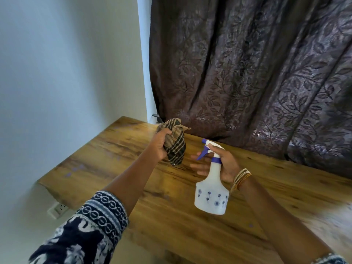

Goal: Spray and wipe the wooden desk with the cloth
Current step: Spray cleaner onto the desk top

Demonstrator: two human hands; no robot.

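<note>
Basically, main risk was the spray missing the wooden desk (pixel 190 216): the nozzle on the spray bottle (pixel 211 189) pointed toward the far left corner, with the wall (pixel 66 73) and curtain (pixel 247 63) close behind, so mist could have landed on them. Second risk: the bottle was held only at the neck, body hanging free above the desk; a hard trigger pull might have swung it or slipped it. Right hand (pixel 222 164) was wrapped around the neck, thumb over the top, other fingers extended loosely near the trigger, not squeezing as far as I could tell. Left hand (pixel 161 144) was closed tight on the bunched checked cloth (pixel 174 143), held up off the desk near the back edge, not yet wiping.
</note>
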